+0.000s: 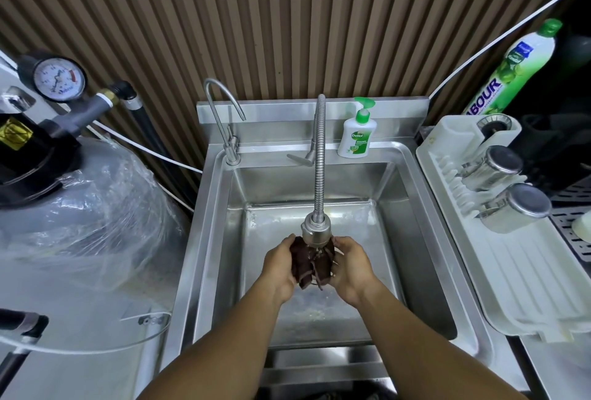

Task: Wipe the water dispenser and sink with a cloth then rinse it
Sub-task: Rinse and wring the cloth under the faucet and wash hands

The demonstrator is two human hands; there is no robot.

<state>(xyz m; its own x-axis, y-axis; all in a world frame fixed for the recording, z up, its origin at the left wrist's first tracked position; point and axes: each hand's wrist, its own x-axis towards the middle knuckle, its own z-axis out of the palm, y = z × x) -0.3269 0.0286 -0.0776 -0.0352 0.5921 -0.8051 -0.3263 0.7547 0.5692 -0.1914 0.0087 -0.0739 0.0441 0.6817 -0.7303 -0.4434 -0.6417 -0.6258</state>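
A dark brown cloth (311,263) is bunched between both hands over the steel sink (211,239), right under the spray head of the flexible faucet (319,176). Water runs from the spray head onto the cloth. My left hand (279,263) grips the cloth's left side. Gripping its right side is my right hand (350,267). A small gooseneck tap (220,105) stands at the sink's back left corner.
A hand soap bottle (356,131) stands on the sink's back ledge. On the right, a white dish rack (511,265) holds two steel cups (499,188), with a dish liquid bottle (515,70) behind. A plastic-wrapped tank (80,207) with a pressure gauge (59,80) fills the left.
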